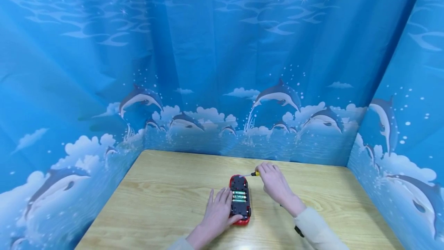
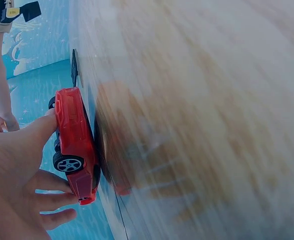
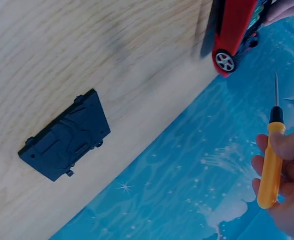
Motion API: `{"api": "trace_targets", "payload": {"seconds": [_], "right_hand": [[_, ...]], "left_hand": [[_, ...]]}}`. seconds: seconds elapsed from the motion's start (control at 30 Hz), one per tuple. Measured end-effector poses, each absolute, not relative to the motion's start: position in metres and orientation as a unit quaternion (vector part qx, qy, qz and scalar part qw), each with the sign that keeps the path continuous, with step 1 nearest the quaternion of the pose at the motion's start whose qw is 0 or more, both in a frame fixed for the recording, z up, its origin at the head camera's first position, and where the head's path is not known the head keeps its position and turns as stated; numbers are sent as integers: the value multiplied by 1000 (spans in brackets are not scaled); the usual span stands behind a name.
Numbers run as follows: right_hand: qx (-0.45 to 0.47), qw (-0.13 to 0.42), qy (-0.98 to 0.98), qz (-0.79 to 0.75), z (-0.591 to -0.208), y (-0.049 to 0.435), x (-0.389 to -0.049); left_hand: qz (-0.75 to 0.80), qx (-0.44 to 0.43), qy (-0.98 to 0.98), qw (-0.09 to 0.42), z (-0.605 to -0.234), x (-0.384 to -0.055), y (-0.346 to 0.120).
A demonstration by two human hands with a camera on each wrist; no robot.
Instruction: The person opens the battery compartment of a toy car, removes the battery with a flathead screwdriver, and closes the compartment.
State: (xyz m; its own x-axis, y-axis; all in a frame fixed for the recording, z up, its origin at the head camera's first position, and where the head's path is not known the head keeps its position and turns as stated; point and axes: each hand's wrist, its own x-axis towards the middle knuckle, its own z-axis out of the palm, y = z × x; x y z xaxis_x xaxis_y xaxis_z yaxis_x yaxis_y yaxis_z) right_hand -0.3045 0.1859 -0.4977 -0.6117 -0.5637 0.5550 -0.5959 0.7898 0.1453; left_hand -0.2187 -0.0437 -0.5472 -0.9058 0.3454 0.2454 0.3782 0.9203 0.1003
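A red toy car (image 1: pixel 244 208) lies upside down on the table, its black underside up. Several green batteries (image 1: pixel 239 196) sit in its open compartment. My left hand (image 1: pixel 218 209) rests against the car's left side, fingers mostly straight and thumb across the near end of the underside. In the left wrist view, the thumb touches the car (image 2: pixel 74 130) near a wheel. My right hand (image 1: pixel 275 184) grips a yellow-handled screwdriver (image 3: pixel 272 165). From the head, its tip overlaps the car's far end; in the right wrist view the tip shows apart from the car.
A black battery cover (image 3: pixel 67 135) lies on the wooden table (image 1: pixel 166 188), right of the car and mostly hidden by my right forearm in the head view. Blue dolphin-print curtains (image 1: pixel 215 68) stand along the table's back and sides.
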Motion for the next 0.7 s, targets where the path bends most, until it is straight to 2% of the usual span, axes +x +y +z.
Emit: {"api": "trace_targets", "payload": {"seconds": [0.17, 0.3, 0.5, 0.7], "right_hand": [[345, 291, -892, 38, -493, 182, -295], [352, 263, -896, 65, -493, 179, -288], [361, 239, -898, 74, -494, 177, -282], [376, 253, -890, 38, -493, 180, -284]], "left_hand": [[-72, -189, -972, 120, -547, -219, -44], [-67, -195, -969, 139, -547, -219, -45], [-69, -192, -971, 126, -547, -219, -45], [-69, -194, -970, 129, -546, -218, -45]]}}
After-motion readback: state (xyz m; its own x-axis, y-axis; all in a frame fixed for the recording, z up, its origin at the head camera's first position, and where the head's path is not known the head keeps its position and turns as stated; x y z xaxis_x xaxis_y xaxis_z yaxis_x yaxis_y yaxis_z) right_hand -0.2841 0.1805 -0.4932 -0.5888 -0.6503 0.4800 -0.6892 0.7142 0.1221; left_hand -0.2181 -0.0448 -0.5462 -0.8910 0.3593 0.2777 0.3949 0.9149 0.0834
